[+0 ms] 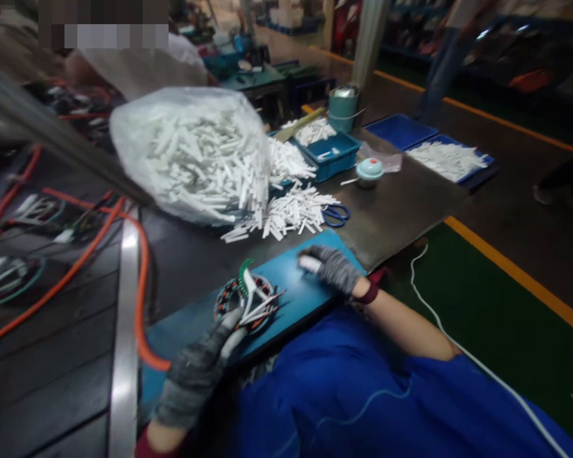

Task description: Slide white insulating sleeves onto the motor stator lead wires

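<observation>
My left hand [203, 356], in a grey glove with pale fingertips, grips the near edge of a ring-shaped motor stator [223, 298]. Copper-coloured windings, a green strip [244, 277] and white sleeved leads [255, 310] show on the stator, which rests on a blue work mat [286, 299]. To the right, my right hand [332, 267] hovers over or touches the mat, apart from the stator. Its gloved fingers are curled together and a little blurred; whatever may be between them is too unclear to name.
Beyond the mat stand a clear bag of white tubes [191, 152], a loose tube pile [296, 210], blue scissors [337, 215], a teal bin [334, 156] and a lidded cup [370, 170]. Left are an orange hose [142, 286] and a metal rail [125, 331]. A person [143, 63] sits opposite.
</observation>
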The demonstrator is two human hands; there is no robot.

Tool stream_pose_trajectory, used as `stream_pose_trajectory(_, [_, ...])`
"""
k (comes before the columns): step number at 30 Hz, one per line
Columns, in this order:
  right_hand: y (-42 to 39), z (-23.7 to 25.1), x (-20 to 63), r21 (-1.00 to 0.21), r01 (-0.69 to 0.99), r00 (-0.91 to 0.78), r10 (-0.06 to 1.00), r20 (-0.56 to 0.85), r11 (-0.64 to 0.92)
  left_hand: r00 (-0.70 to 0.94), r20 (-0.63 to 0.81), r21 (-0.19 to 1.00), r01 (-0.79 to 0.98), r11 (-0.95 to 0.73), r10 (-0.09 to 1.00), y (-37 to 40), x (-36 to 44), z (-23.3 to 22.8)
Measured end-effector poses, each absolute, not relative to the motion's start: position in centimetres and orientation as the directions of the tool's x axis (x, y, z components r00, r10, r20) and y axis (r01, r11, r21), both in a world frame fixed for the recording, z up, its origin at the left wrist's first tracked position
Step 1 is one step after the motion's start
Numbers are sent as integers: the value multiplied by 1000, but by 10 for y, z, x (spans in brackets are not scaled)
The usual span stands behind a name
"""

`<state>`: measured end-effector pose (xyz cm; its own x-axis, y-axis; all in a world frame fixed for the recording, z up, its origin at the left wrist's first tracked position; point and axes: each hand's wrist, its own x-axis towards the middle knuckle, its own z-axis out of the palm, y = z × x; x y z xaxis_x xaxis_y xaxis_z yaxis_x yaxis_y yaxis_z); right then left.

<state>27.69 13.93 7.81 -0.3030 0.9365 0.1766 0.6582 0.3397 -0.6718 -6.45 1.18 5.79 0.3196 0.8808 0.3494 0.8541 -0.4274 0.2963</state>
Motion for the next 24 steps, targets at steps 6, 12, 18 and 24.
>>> stream_pose_trajectory(6, [206, 66, 322, -489, 817, -216, 949, 231, 305, 288, 304, 188, 916, -354, 908, 12, -29, 76])
stream_pose_trajectory(12, [240, 64, 284, -322, 834, -421, 894, 153, 448, 270, 326, 254, 898, -359, 906, 9, -21, 78])
stream_pose_trajectory(18, [243, 62, 267, -340, 783, -493, 853, 173, 521, 221, 291, 150, 950, -273, 931, 0, -12, 75])
stream_pose_trajectory(24, [169, 75, 265, -811, 427, -423, 881, 211, 399, 362, 197, 151, 907, -393, 911, -4, -14, 75])
